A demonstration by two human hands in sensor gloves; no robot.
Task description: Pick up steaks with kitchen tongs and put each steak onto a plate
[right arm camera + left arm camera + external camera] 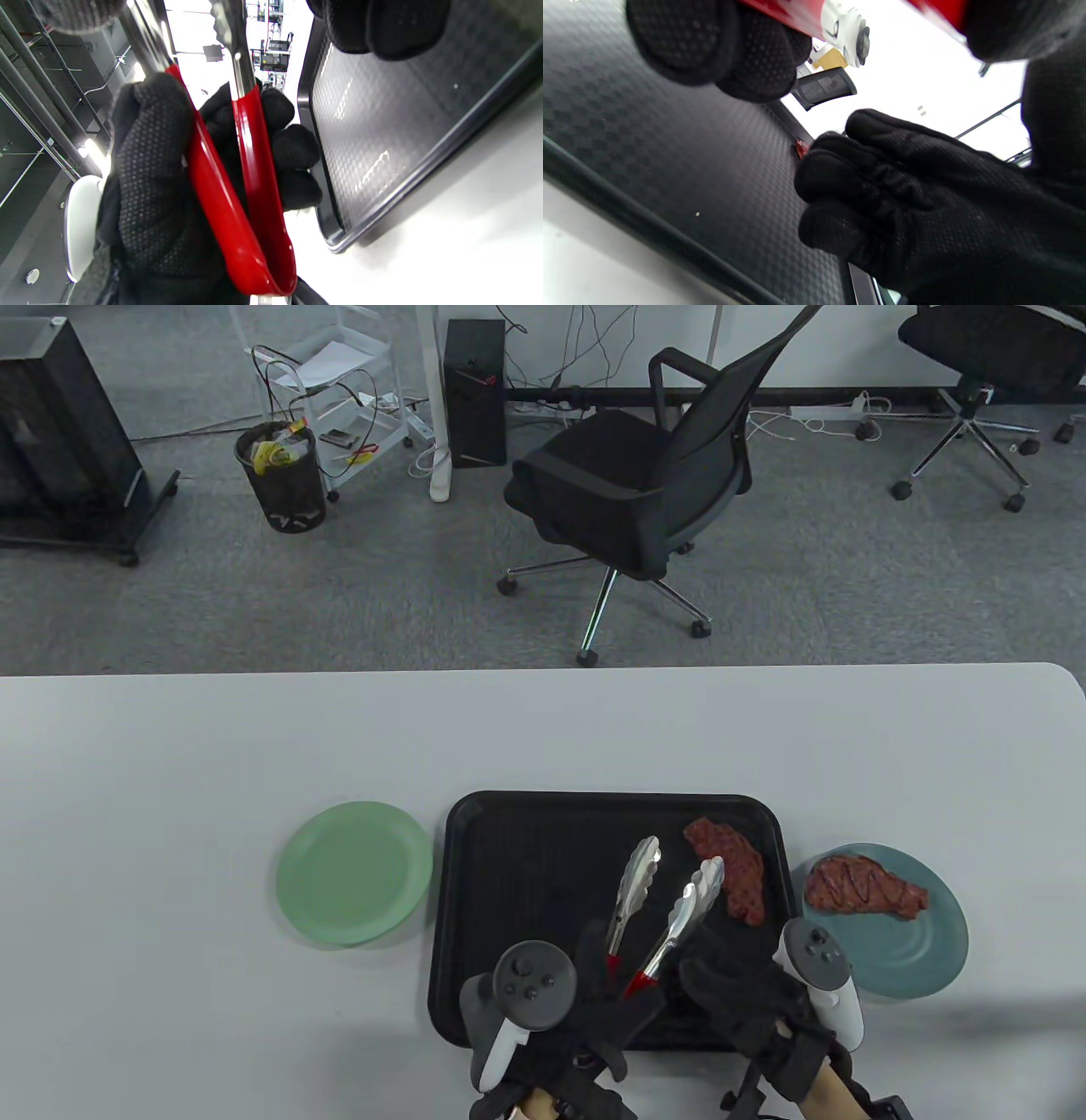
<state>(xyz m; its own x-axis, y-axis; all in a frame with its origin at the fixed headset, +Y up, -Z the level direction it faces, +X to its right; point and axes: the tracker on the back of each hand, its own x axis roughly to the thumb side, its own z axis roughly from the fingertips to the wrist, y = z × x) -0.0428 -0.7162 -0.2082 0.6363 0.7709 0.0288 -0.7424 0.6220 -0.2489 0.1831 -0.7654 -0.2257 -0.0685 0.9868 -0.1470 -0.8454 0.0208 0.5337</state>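
In the table view we found the left hand (pixel 594 984) curled round the red handles of the steel kitchen tongs with red grips (pixel 657 899), whose arms stood spread, one tip just beside the reddish-brown steak (pixel 731 869) lying at the right side of the black textured plastic tray (pixel 509 882). The right hand (pixel 747 1001) lay beside the handles; whether it gripped them we could not tell. A second steak (pixel 861 886) already rested on the teal round plate (pixel 916 959) right of the tray, while the pale green round plate (pixel 352 872) on the left held nothing. In the left wrist view the gloved fingers (pixel 746 55) were wrapped over a red grip above the tray floor. In the right wrist view the left hand's fingers (pixel 152 169) clasped both red arms near the hinge. In our judgement, the tips should straddle the steak's middle before squeezing, then lift clear of the tray rim. The right hand crowded the handles and could hinder the carry leftward.
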